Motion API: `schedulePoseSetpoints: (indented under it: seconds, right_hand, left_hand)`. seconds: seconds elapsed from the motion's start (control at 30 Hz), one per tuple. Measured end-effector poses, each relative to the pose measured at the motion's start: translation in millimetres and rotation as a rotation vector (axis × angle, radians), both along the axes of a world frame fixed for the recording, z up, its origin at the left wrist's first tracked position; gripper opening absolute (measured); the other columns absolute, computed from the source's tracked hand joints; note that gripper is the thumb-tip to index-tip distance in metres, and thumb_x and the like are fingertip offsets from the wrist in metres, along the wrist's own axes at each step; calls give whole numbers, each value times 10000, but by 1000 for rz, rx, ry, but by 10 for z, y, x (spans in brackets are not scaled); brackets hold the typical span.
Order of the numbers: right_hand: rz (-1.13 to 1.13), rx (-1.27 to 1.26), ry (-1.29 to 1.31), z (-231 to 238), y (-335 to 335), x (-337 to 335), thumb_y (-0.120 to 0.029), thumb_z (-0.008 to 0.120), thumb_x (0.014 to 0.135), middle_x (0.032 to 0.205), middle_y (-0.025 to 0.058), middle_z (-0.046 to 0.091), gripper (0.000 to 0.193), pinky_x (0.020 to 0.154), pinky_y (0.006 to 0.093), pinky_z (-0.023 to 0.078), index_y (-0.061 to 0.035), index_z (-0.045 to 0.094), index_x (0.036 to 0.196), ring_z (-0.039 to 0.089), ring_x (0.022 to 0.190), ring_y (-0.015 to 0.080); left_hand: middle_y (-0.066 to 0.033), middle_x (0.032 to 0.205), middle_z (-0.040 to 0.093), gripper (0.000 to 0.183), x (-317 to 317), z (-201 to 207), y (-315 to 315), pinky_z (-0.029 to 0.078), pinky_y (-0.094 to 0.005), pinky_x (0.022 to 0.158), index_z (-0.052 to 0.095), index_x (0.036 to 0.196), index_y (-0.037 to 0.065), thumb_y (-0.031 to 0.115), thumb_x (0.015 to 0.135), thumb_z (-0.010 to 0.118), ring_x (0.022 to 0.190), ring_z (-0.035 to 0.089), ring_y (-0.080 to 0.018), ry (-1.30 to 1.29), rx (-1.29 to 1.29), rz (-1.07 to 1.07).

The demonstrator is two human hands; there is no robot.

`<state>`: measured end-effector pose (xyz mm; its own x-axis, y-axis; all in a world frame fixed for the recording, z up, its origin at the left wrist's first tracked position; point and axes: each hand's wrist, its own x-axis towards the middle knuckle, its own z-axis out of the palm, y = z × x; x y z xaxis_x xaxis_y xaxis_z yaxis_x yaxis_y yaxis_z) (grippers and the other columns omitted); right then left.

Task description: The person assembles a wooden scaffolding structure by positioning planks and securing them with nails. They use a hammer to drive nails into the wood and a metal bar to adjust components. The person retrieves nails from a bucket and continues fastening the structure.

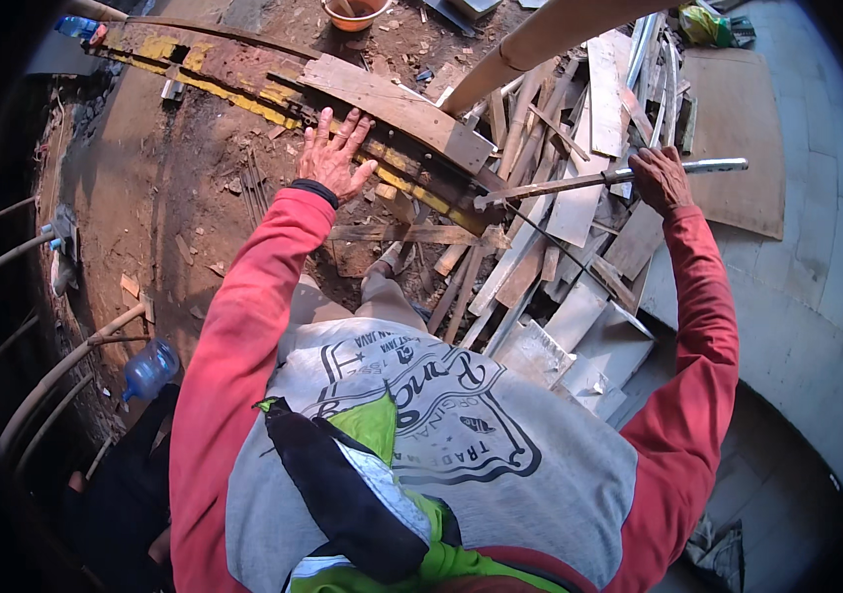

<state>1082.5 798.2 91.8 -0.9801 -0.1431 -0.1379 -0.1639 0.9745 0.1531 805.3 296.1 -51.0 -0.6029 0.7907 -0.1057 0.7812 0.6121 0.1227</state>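
A long beam with worn yellow paint and rust-brown patches [233, 84] runs across in front of me. On its right half lies a weathered wooden board [397, 109]. My left hand [337, 158] rests on the beam with fingers spread, its fingertips by the board's near edge. Out to the right, my right hand [663, 180] is closed around a long metal bar [579, 182] with a silver tube at its outer end. The bar's narrow inner end reaches the right end of the beam; whether they touch I cannot tell.
Scrap wood [579, 212] is heaped beyond and right of the beam. A thick bamboo pole [530, 44] slants overhead. A plywood sheet [738, 128] lies on the grey floor at right. An orange basin [354, 14] stands far off; a blue water jug [151, 370] is at left.
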Motion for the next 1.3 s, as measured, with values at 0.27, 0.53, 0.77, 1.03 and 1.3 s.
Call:
schedulePoseSetpoints:
  seconds: [0.27, 0.53, 0.77, 1.03, 1.3]
  right_hand:
    - [33, -25, -167, -160, 280, -757, -146, 655, 806, 779, 12, 585, 58, 851, 382, 419, -154, 597, 805, 611, 876, 220]
    - [95, -40, -218, -146, 490, -1070, -117, 645, 809, 810, 15, 588, 42, 857, 387, 435, -148, 619, 819, 606, 902, 214]
    - [140, -88, -219, -284, 537, -1081, -107, 687, 753, 832, 38, 549, 191, 828, 409, 409, -133, 521, 843, 593, 920, 257]
    - [-21, -35, -194, -348, 374, -670, -119, 605, 855, 812, 34, 579, 20, 829, 393, 429, -138, 606, 852, 612, 888, 238]
    - [-112, -90, -70, -290, 823, -479, -119, 623, 808, 810, 75, 604, 60, 788, 414, 446, -114, 564, 819, 630, 854, 295]
  left_hand:
    - [23, 1687, 189, 781, -39, 44, 37, 203, -589, 1221, 277, 1603, 277, 578, 935, 549, 1539, 137, -399, 14, -11, -10]
    - [24, 1686, 189, 791, -29, 145, 65, 189, -591, 1227, 268, 1605, 290, 567, 927, 568, 1544, 122, -388, -37, -61, 14]
    - [22, 1686, 190, 807, -49, 121, 72, 210, -597, 1220, 265, 1606, 290, 561, 917, 588, 1542, 128, -393, -35, -43, 9]
    - [23, 1685, 194, 810, -61, 52, 50, 232, -601, 1210, 265, 1606, 286, 574, 919, 583, 1536, 145, -401, -5, -39, -8]
    - [43, 1687, 176, 865, -101, 120, 66, 259, -583, 1208, 252, 1608, 301, 657, 890, 581, 1539, 134, -392, -18, -161, -14]
